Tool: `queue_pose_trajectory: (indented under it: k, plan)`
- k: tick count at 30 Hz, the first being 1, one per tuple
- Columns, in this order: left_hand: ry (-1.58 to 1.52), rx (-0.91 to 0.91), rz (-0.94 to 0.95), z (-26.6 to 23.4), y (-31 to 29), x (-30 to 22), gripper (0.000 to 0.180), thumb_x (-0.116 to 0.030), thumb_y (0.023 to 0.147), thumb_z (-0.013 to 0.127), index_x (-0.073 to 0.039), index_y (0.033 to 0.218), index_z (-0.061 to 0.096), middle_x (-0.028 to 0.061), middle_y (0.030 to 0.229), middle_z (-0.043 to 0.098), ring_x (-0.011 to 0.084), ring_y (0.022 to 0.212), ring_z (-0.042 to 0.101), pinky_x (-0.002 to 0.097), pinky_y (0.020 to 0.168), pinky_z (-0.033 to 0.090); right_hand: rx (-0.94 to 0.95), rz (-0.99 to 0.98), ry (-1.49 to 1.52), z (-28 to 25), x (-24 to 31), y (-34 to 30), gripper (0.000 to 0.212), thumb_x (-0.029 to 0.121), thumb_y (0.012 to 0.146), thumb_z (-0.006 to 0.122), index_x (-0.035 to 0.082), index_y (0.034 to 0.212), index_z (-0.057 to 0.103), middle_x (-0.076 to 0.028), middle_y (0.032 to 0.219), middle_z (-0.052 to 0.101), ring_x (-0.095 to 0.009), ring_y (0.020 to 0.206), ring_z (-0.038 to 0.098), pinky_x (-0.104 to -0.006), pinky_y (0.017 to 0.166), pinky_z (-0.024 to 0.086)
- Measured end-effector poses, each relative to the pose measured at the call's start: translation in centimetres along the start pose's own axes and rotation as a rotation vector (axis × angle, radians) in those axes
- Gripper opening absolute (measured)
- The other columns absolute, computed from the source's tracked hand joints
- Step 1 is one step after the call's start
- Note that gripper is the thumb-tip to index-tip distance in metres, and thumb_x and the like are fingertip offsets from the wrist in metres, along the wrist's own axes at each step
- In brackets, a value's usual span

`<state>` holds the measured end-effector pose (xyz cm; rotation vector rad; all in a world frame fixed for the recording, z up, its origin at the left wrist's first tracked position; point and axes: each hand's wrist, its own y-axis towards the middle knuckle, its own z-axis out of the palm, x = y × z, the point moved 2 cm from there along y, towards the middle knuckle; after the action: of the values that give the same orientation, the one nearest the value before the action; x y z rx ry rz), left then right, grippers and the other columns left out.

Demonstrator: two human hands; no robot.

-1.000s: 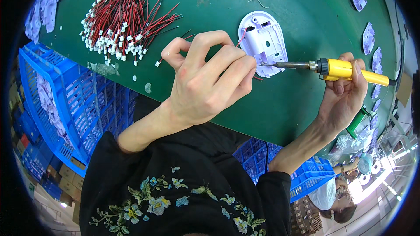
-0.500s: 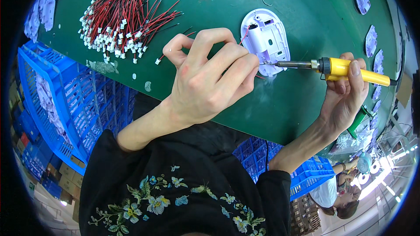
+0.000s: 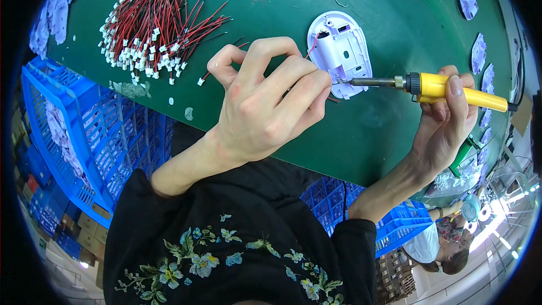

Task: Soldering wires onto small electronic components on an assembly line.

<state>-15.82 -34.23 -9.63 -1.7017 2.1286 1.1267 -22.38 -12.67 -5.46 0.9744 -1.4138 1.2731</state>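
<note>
A pale lilac plastic housing (image 3: 361, 51), rounded at its far end, lies on the green table. My right hand (image 3: 446, 118) is closed round the yellow handle of a soldering iron (image 3: 432, 86). The iron's metal tip points left, over the near part of the housing beside my left fingertips. My left hand (image 3: 268, 99) is closed in a pinch at the housing's near left edge. Its fingertips, and whatever is between them, are hidden. A thin red wire (image 3: 311, 49) runs from the housing down behind this hand; short red ends show below its fingers.
A heap of red and black wires with white connectors (image 3: 149, 42) lies at the far left. Lilac plastic parts (image 3: 467, 1) line the right edge. Blue crates (image 3: 104, 135) with lilac parts stand at the table's near side. Another person (image 3: 435, 248) is at lower right.
Both hands, the iron and the housing appear slightly further left, along with the wire heap. Faint smoke near the tip has thinned. The other person's head has shifted.
</note>
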Motion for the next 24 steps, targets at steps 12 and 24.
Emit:
queue_pose_trajectory:
  k: [12, 24]
  plan:
    - [-0.005, 0.01, 0.005, 0.03, 0.06, 0.12, 0.021, -0.008, 0.058, 0.075, -0.013, 0.076, 0.066, -0.0054, 0.076, 0.063, 0.0168, 0.082, 0.057, 0.0349, 0.078, 0.024, 0.018, 0.003, 0.026, 0.07, -0.01, 0.14, 0.017, 0.011, 0.083, 0.069, 0.003, 0.085, 0.055, -0.009, 0.085, 0.059, -0.006, 0.052, 0.043, -0.0186, 0.048, 0.035]
    - [-0.019, 0.027, 0.001, -0.08, 0.1, 0.15, 0.021, -0.008, 0.058, 0.076, -0.013, 0.076, 0.066, -0.005, 0.077, 0.063, 0.017, 0.083, 0.057, 0.035, 0.078, 0.024, -0.001, 0.001, -0.045, 0.02, -0.33, 0.44, 0.018, 0.019, 0.09, 0.056, 0.003, 0.085, 0.049, -0.01, 0.09, 0.055, -0.001, 0.05, 0.036, -0.0169, 0.045, 0.028]
